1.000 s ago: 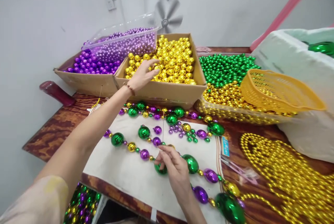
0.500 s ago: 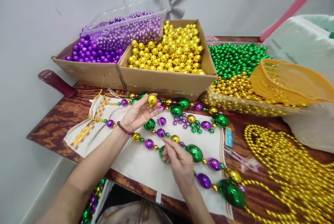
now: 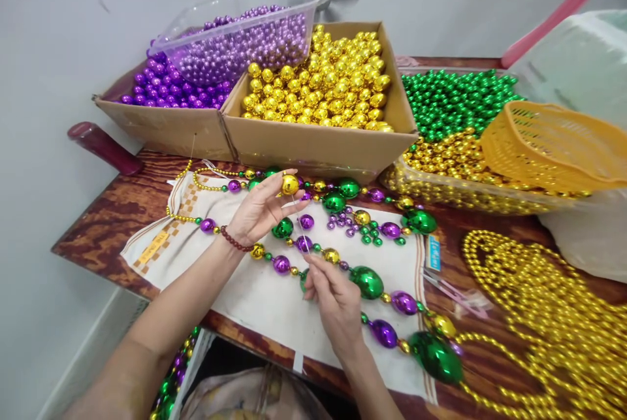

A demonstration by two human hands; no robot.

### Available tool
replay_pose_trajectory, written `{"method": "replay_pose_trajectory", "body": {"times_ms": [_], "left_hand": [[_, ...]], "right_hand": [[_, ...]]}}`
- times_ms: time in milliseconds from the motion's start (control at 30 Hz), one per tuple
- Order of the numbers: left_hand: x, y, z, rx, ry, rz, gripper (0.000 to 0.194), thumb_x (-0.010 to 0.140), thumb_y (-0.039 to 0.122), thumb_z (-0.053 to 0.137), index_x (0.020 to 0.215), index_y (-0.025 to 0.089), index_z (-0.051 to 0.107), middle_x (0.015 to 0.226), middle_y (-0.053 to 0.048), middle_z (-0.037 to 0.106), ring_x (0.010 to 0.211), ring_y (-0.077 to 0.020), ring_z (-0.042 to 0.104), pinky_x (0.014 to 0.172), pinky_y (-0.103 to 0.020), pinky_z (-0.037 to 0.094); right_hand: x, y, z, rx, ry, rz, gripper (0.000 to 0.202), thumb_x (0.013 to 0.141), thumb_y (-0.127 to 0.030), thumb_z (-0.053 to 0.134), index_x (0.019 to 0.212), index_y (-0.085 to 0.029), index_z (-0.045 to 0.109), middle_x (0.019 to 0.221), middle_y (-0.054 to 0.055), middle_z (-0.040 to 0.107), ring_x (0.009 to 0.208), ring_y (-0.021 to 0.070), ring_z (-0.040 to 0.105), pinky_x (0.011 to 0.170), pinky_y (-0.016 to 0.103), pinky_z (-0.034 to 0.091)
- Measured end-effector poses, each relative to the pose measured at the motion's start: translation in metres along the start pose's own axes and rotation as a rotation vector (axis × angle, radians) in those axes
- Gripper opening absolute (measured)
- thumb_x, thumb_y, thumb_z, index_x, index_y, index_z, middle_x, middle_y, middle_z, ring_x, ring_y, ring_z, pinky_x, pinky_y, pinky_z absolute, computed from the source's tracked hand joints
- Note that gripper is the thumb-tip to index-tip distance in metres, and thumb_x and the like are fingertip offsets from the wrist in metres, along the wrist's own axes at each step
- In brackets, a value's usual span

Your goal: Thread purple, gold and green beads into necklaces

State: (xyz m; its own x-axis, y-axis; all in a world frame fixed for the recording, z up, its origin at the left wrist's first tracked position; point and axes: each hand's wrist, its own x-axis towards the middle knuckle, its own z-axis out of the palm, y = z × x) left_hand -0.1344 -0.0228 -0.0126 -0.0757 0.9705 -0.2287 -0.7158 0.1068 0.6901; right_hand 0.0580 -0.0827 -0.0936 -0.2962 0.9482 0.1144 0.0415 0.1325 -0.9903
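Observation:
My left hand (image 3: 259,211), with a dark bead bracelet at the wrist, pinches a shiny gold bead (image 3: 290,184) between thumb and fingers. A thin pale thread (image 3: 301,224) runs down from that bead to my right hand (image 3: 336,299), whose fingertips are closed on its lower end. Under both hands a white towel (image 3: 255,306) carries bead strands of purple, gold and green, among them a large green bead (image 3: 366,283). Small loose purple beads (image 3: 343,221) and green beads (image 3: 371,234) lie by the upper strand. The right palm is hidden.
Cardboard boxes hold gold beads (image 3: 328,90) and purple beads (image 3: 171,90), with a clear tub (image 3: 196,38) resting on top. At right are green beads (image 3: 455,96), an orange basket (image 3: 553,152), gold bead chains (image 3: 563,322) and scissors (image 3: 455,292). A dark red bottle (image 3: 105,147) stands left.
The camera view has shifted slightly. Both hands keep nearly the same pose, with the gold bead still in the left and the thread drawn between them.

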Motion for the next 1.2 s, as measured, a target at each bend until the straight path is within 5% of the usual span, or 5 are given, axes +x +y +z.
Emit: {"method": "replay_pose_trajectory", "body": {"times_ms": [367, 967, 1200], "left_hand": [[-0.02, -0.012, 0.011, 0.105, -0.049, 0.049, 0.03, 0.083, 0.025, 0.076, 0.111, 0.019, 0.073, 0.091, -0.005, 0.072, 0.096, -0.0207, 0.072, 0.102, -0.046, 0.054], [-0.022, -0.008, 0.002, 0.147, -0.043, 0.103, 0.03, 0.085, 0.027, 0.075, 0.114, 0.017, 0.072, 0.093, -0.005, 0.073, 0.093, -0.0188, 0.071, 0.096, -0.043, 0.058], [-0.03, -0.025, 0.002, 0.246, -0.118, 0.004, 0.033, 0.084, 0.029, 0.076, 0.116, 0.02, 0.073, 0.101, -0.006, 0.073, 0.093, -0.0192, 0.071, 0.096, -0.04, 0.056]], "right_hand": [[0.008, 0.008, 0.012, -0.008, 0.059, 0.044, 0.027, 0.101, -0.035, 0.048, 0.102, -0.018, 0.068, 0.068, 0.0, 0.064, 0.052, 0.0115, 0.06, 0.046, 0.022, 0.045], [0.009, -0.001, 0.007, -0.105, 0.011, -0.036, 0.027, 0.101, -0.032, 0.047, 0.101, -0.018, 0.07, 0.06, -0.002, 0.056, 0.046, 0.0103, 0.051, 0.048, 0.023, 0.041], [0.018, -0.011, 0.012, -0.047, 0.037, -0.015, 0.024, 0.101, -0.03, 0.046, 0.099, -0.019, 0.067, 0.06, -0.004, 0.055, 0.045, 0.0093, 0.05, 0.048, 0.022, 0.041]]}}
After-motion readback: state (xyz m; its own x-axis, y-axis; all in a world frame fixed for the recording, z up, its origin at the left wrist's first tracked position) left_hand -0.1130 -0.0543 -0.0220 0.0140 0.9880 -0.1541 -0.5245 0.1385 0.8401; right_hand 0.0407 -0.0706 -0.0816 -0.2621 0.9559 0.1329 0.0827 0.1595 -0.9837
